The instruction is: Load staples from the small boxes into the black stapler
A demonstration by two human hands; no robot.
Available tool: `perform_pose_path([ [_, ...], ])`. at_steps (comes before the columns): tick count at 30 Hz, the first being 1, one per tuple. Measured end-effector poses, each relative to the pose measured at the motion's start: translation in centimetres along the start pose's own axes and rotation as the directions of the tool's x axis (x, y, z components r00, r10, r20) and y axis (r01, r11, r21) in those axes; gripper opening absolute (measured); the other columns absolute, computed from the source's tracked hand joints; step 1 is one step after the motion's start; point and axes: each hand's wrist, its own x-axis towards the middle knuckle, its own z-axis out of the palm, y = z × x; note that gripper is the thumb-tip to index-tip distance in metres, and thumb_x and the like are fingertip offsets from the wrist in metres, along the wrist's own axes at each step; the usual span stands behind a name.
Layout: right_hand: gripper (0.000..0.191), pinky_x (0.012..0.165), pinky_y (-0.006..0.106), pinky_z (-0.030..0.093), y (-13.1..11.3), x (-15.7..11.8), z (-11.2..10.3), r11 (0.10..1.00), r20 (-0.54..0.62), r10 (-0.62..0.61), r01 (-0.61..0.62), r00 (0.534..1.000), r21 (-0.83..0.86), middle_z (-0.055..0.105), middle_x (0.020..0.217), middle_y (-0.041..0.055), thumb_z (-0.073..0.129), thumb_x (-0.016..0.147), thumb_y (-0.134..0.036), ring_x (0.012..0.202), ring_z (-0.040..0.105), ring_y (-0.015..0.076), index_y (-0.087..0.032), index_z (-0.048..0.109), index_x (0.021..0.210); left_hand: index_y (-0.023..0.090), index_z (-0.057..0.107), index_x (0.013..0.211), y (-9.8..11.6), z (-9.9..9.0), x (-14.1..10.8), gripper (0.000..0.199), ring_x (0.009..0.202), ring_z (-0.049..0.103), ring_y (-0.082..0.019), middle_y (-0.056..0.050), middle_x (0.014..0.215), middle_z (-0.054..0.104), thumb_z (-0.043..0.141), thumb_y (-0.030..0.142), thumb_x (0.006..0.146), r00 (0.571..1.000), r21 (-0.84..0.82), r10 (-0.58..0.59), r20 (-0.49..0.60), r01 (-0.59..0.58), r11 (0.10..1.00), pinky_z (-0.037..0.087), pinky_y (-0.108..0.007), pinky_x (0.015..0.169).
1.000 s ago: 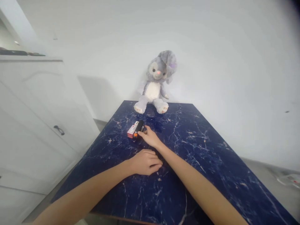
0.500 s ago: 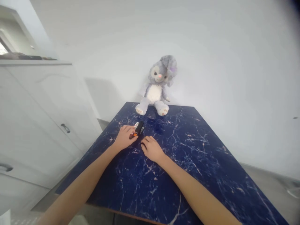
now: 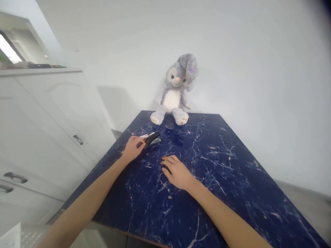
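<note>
The left hand (image 3: 133,148) is closed on a black stapler (image 3: 152,139), which is in front of the grey plush rabbit (image 3: 172,90), just beside a small red and white box (image 3: 146,135). The right hand (image 3: 176,172) lies open and empty on the dark blue marbled table (image 3: 214,155), well apart from the stapler.

**Navy marble, mottled grey plush**

On my remote feed, the tabletop (image 3: 232,179) reads deep navy, veined in white and pale pink. The stapler (image 3: 151,139) is black with silver metal showing, and the small box (image 3: 145,135) beside it is red and white. The plush rabbit (image 3: 172,100) is mottled grey-lilac, with a white belly, pink nose and pink paw pads. I see a white cabinet (image 3: 51,120) and white wall (image 3: 258,69).
</note>
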Motion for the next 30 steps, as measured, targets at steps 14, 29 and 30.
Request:
perform_pose_path([
  [14, 0.028, 0.108, 0.046, 0.046, 0.1, 0.1, -0.1, 0.999, 0.001, 0.019, -0.019, 1.000, 0.032, 0.065, 0.127, 0.0093, 0.051, 0.098, -0.023, 0.121, 0.055, 0.0261, -0.021, 0.068, 0.120, 0.023, 0.074, 0.088, -0.5, 0.2, -0.3, 0.017, 0.107, 0.062, -0.025, -0.005, 0.114, 0.074, 0.063, 0.036, 0.092, 0.998, -0.029, 0.046, -0.052, -0.047, 0.998, 0.048, -0.047, 0.099],
  [29, 0.033, 0.105, 0.047, 0.045, 2.1, 2.7, 0.4, 0.992, -0.010, 0.119, -0.119, 0.993, 0.037, 0.066, 0.120, 0.0126, 0.052, 0.095, -0.022, 0.115, 0.058, 0.0279, -0.018, 0.062, 0.126, 0.024, 0.075, 0.094, 0.2, 0.1, -1.2, 0.021, 0.116, 0.059, -0.027, -0.004, 0.113, 0.075, 0.058, 0.036, 0.096, 0.997, 0.073, 0.073, -0.040, -0.070, 0.995, 0.046, -0.048, 0.105],
  [30, 0.036, 0.107, 0.050, 0.043, 3.0, 4.2, 0.5, 0.977, -0.050, 0.206, -0.203, 0.977, 0.063, 0.065, 0.123, 0.0157, 0.055, 0.093, -0.022, 0.118, 0.056, 0.0298, -0.015, 0.061, 0.127, 0.025, 0.075, 0.094, 0.1, 0.2, -1.2, 0.019, 0.117, 0.059, -0.028, -0.003, 0.115, 0.075, 0.061, 0.037, 0.094, 0.997, 0.069, 0.066, -0.042, -0.063, 0.996, 0.046, -0.048, 0.105],
])
